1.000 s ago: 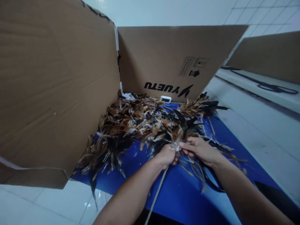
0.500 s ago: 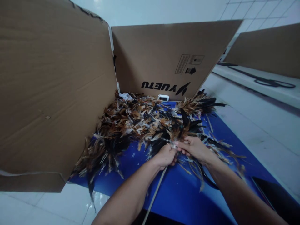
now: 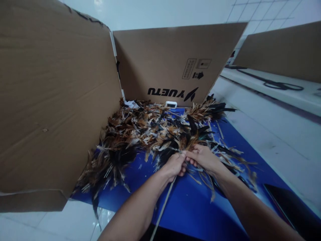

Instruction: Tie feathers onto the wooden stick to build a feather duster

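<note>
A thin pale stick (image 3: 163,208) runs up from the bottom edge into my left hand (image 3: 174,165), which is closed around it. Brown and black feathers (image 3: 187,140) fan out at the stick's upper end, just beyond my fingers. My right hand (image 3: 204,158) meets the left there, thumb and fingers pinched at the base of these feathers. The fingers hide exactly what lies between them. Behind both hands spreads a heap of loose brown, black and whitish feathers (image 3: 142,129) on a blue table surface (image 3: 198,204).
Tall cardboard panels stand at the left (image 3: 57,100) and back (image 3: 155,60). A small white device with a dark display (image 3: 171,104) sits by the back panel. Longer feathers (image 3: 230,154) lie right of my hands. A dark flat object (image 3: 288,207) rests at the lower right.
The view has shifted slightly, so the scene sits a little further left. Both hands stay together at the feathers' base, with the right fingertips closer against the left thumb.
</note>
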Demonstrator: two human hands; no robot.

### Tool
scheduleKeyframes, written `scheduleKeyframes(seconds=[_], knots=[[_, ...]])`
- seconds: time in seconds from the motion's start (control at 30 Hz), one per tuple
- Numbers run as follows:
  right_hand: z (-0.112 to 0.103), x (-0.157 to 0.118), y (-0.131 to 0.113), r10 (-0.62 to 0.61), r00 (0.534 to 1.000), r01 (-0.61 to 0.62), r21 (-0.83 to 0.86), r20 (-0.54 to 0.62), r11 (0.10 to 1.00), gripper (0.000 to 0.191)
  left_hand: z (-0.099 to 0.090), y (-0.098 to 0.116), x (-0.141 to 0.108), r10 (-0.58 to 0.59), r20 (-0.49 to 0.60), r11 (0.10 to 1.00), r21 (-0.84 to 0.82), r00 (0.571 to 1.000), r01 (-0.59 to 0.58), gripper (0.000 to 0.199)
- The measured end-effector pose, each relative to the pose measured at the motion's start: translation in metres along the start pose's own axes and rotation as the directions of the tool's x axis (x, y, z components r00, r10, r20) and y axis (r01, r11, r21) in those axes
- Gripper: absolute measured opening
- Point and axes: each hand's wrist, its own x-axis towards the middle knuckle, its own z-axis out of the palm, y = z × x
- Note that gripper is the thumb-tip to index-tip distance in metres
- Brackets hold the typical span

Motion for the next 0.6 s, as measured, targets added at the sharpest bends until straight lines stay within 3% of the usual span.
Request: scheduleKeyframes(seconds=[0.1,0.23,0.37,0.47,0.53,0.6], knots=[[0.002,0.000,0.000,0.014,1.000,-0.014,0.046,0.008,0.999,0.036,-0.001,0.001,-0.001,0.020,0.038,0.999,-0.038,0.999,-0.019,0.053],[-0.004,-0.004,0.000,-0.032,0.999,0.029,0.087,0.023,0.996,0.036,-0.002,0.004,0.000,-0.019,-0.024,0.992,-0.124,1.000,0.016,0.046],[-0.017,-0.015,0.009,-0.194,0.962,0.163,-0.165,-0.191,0.973,0.033,-0.003,0.004,0.003,-0.046,-0.055,0.981,-0.192,0.997,0.035,0.041],[-0.018,-0.024,0.019,-0.269,0.934,0.186,-0.323,-0.233,0.928,0.031,-0.004,0.003,0.005,-0.040,-0.021,0.974,-0.226,0.999,0.034,0.040],[-0.012,-0.028,0.024,-0.233,0.955,0.186,-0.242,-0.182,0.952,0.030,-0.005,0.003,0.005,-0.029,-0.002,0.972,-0.232,1.000,0.027,0.039],[-0.004,-0.030,0.028,-0.145,0.986,0.143,-0.038,-0.082,0.989,0.030,-0.005,0.003,0.004,-0.016,0.009,0.973,-0.230,1.000,0.017,0.038]])
